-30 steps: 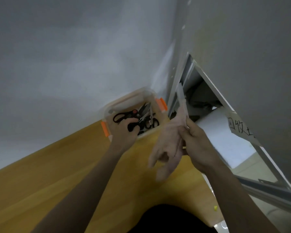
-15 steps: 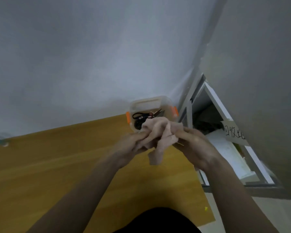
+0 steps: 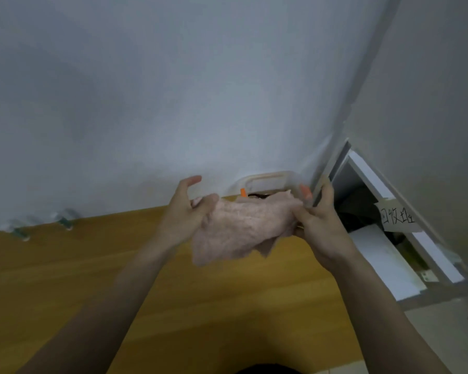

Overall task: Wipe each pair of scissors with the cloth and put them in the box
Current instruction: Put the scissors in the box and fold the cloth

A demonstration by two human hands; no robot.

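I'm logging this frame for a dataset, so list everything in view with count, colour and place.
cloth: one, pink, held up between both hands above the table
box: one, clear with orange clips, far table edge by the wall, mostly behind the cloth; contents hidden
table: one, yellow-brown wood, lower frame
label: one, pale with dark handwriting, right of the table
clamps: blurred, pale and green, far left table edge; count unclear
left hand: grips the cloth's left end
right hand: pinches the cloth's right end

Handwritten note on paper label [image 3: 396, 220], just right of right hand [image 3: 323, 225]: "回收", rest of chars illegible. No other text.
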